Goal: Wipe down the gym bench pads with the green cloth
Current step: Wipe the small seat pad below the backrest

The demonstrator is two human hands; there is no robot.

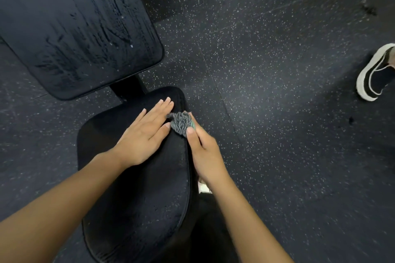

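Seat pad, black, nearest: fills 6 o'clock up to approx ctr, rounded far end. Left hand lies flat, palm down, on pad's far half. Its fingers are straight & together, tips toward 1 o'clock, holding nothing. Right hand sits just at 3 o'clock of it, over pad's right edge, thumb & fingers pinched on green cloth. Cloth is bunched into a small wad, grey-striped w/ a green bit showing at its right side. It sits on pad's right edge near the far end, right against left hand's thumb side. The 2 hands are close, meeting at the wad. Frame post, black, shows in the gap betw seat pad & back pad, at 11 o'clock of the hands. Back pad, black, big, fills the 10-11 o'clock corner; wet streaks & droplets across its surface. Floor: dark rubber w/ white specks & seam lines, all round. Shoe, black w/ white sole, at 3 o'clock frame edge, well apart from bench.
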